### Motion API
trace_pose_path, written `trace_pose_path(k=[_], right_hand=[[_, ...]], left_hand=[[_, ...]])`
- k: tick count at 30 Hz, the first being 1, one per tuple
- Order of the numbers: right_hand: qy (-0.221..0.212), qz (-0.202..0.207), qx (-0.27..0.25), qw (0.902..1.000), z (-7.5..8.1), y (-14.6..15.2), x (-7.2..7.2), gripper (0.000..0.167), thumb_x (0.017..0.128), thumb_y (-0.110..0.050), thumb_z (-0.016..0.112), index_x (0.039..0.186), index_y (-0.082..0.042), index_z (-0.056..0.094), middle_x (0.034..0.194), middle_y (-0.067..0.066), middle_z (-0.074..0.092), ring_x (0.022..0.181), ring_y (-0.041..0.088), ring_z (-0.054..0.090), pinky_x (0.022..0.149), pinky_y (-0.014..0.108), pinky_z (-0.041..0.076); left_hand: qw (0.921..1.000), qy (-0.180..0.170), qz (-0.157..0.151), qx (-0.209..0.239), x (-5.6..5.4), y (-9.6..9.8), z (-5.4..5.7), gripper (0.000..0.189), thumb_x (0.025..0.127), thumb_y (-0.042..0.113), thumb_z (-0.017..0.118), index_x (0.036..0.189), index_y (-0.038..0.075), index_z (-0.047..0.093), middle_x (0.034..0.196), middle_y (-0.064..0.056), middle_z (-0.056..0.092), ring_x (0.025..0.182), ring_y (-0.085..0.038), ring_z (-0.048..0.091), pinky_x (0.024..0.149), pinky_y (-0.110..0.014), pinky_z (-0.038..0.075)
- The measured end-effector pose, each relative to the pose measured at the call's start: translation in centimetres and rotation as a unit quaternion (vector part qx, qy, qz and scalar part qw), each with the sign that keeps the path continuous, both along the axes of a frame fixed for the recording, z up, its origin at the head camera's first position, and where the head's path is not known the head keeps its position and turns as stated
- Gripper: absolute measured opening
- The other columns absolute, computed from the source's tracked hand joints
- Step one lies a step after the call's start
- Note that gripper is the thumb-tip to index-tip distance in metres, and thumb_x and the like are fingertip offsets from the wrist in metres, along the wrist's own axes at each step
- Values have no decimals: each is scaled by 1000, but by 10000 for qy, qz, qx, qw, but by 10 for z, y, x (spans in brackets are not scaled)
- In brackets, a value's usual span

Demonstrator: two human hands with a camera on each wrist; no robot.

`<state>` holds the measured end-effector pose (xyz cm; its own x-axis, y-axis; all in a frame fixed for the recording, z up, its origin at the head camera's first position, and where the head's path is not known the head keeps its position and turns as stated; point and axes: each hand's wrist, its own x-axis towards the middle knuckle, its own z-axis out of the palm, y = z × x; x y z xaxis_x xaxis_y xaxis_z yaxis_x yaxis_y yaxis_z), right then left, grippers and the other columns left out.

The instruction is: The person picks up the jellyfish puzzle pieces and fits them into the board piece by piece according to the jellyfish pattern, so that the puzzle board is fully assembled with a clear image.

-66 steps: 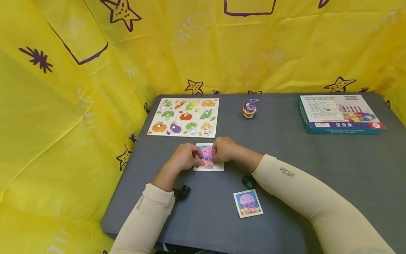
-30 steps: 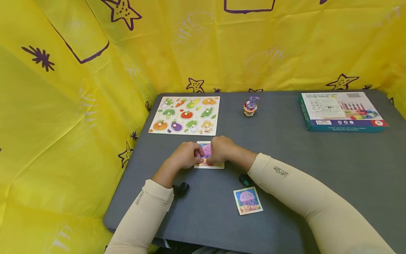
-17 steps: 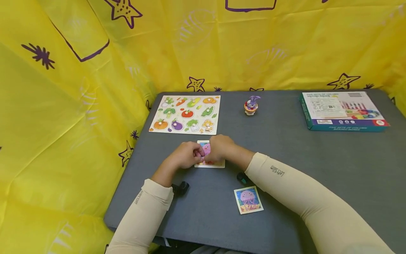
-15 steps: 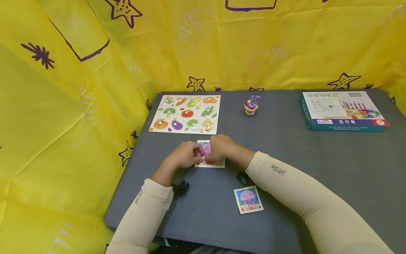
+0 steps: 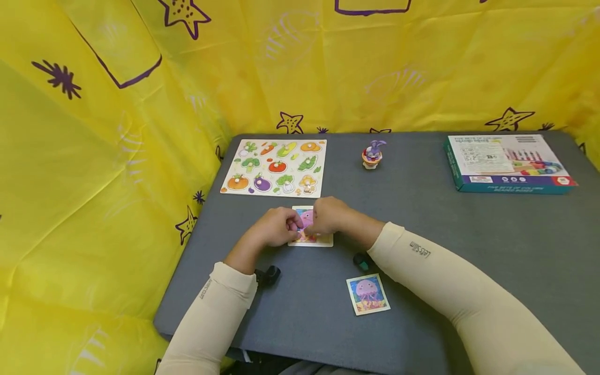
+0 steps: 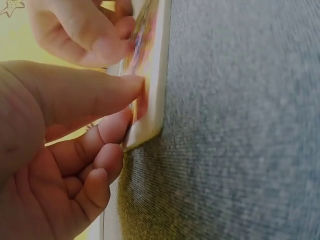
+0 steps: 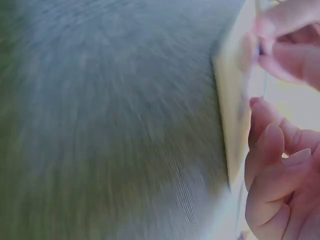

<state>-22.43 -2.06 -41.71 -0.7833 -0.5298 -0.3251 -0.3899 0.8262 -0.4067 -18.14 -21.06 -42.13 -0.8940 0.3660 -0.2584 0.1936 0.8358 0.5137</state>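
A small jigsaw board (image 5: pixel 323 242) with a cream rim and a pink jellyfish picture lies on the grey table, between both hands. At its left side the left hand (image 5: pixel 274 227) bends thumb and fingers together and pinches a small picture puzzle piece low over the board. From the right, the right hand (image 5: pixel 329 215) reaches over the board with curled fingers, its thumb and fingertips pinching at the pink picture and covering much of it. Close up in the left wrist view, the left thumb (image 6: pixel 132 86) lies over the picture near the rim. A matching jellyfish card (image 5: pixel 369 295) lies nearer the body.
Behind the jigsaw board lies a vegetable peg puzzle (image 5: pixel 281 174). A purple rabbit figurine (image 5: pixel 372 154) stands farther back, and a teal-edged box (image 5: pixel 511 164) lies at the far right. Yellow patterned cloth (image 5: pixel 262 62) hangs behind and to the left of the table (image 5: pixel 422 234).
The right hand has slid left across the board, then slightly back right, uncovering more of the jellyfish. The left hand keeps its place at the board's left side. The head view has shifted slightly.
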Motion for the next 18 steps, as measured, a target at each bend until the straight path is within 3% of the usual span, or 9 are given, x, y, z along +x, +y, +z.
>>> trace_pose_path(k=[6,10,14,18], right_hand=[[81,150,-434,9989,21,54,3,13,89,-26,74,80,-18,70,77,-1,65,75,19,59,67,34,45],[29,275,-313,9991,26,103,9,6,89,-19,76,89,-15,72,82,0,66,77,20,59,72,37,48],[-100,320,-55,9994,20,142,19,22,84,-22,83,100,-12,71,90,4,64,84,22,58,78,42,49],[-178,141,-17,9997,12,165,35,40,79,-30,88,107,-12,66,97,6,59,89,22,54,81,43,47]], left_hand=[[9992,114,-49,-386,4,11,4,14,87,15,76,99,13,70,77,1,60,72,-15,55,70,-31,44],[9971,460,-367,-490,6,21,5,20,87,19,76,105,13,70,87,-1,62,84,-18,55,79,-34,46],[9943,667,-744,-385,6,28,5,27,88,21,78,114,17,71,101,-3,61,98,-21,53,89,-38,45],[9923,659,-1005,-312,4,31,3,30,89,20,77,119,18,72,107,-5,61,105,-24,53,93,-40,44]])
